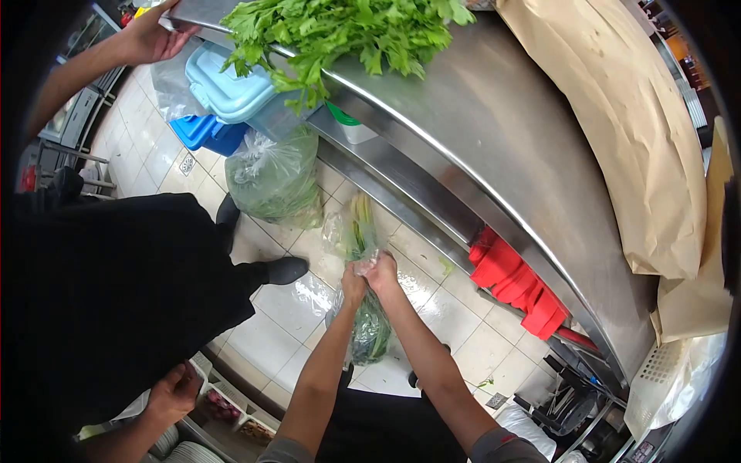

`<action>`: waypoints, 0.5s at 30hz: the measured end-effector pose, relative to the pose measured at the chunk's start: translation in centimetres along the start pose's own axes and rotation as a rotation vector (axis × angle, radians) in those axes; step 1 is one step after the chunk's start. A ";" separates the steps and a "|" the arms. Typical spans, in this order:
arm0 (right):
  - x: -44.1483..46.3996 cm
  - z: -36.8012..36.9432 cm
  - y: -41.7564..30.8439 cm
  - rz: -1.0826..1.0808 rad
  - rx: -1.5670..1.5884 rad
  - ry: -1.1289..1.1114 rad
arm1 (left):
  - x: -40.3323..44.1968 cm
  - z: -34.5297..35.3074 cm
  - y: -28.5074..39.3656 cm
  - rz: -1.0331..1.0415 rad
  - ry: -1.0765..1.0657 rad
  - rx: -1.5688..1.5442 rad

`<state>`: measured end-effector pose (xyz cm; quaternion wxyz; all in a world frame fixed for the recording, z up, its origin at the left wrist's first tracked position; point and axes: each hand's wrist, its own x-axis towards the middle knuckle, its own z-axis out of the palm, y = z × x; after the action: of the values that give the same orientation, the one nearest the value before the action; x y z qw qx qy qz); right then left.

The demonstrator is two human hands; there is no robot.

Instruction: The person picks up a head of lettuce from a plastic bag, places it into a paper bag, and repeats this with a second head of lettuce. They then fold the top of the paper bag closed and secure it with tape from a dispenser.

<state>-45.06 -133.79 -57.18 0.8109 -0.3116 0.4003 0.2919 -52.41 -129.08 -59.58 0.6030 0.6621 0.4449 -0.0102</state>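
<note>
Both my hands are together around the middle of a clear plastic bag (371, 332) with long green vegetables in it. My left hand (354, 282) is closed on the bag's left side. Touching it, my right hand (381, 272) is closed on the gathered plastic. Pale stalks (361, 220) show above my hands, and darker leaves lie below them inside the bag. The bag hangs over the tiled floor, beside the steel counter.
Leafy greens (332, 35) and brown paper (625, 131) lie on the steel counter (494, 131). A person in black (116, 301) stands at left, one hand on the counter. A bag of greens (274, 174), a lidded tub (231, 81) and red cloth (513, 282) are nearby.
</note>
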 end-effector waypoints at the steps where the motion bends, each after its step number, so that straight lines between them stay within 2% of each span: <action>1: 0.2 -0.6 0.1 0.025 0.034 0.009 | -0.4 -0.7 1.2 0.045 -0.006 0.177; 4: -1.5 -0.3 0.3 0.050 0.122 0.066 | 0.8 -1.8 1.0 0.040 -0.144 0.282; 7: -3.0 0.3 1.3 0.075 0.204 0.073 | -0.2 -4.5 2.6 0.165 -0.189 0.411; 11: -5.5 1.0 2.6 0.108 0.384 0.055 | -1.2 -7.9 5.9 0.067 -0.380 0.533; 13: -6.1 0.9 2.9 0.103 0.409 0.104 | -1.2 -8.7 5.9 0.121 -0.437 0.561; 14: -6.6 1.4 2.5 0.146 0.420 0.084 | -1.0 -8.8 5.6 0.124 -0.459 0.573; 15: -6.3 0.2 2.6 0.160 0.508 -0.057 | -0.8 -8.6 5.3 0.130 -0.481 0.581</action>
<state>-50.02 -133.42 -52.55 0.8483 -0.0572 0.4611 0.2540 -54.26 -121.95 -52.60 0.4766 0.8111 0.2261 -0.2527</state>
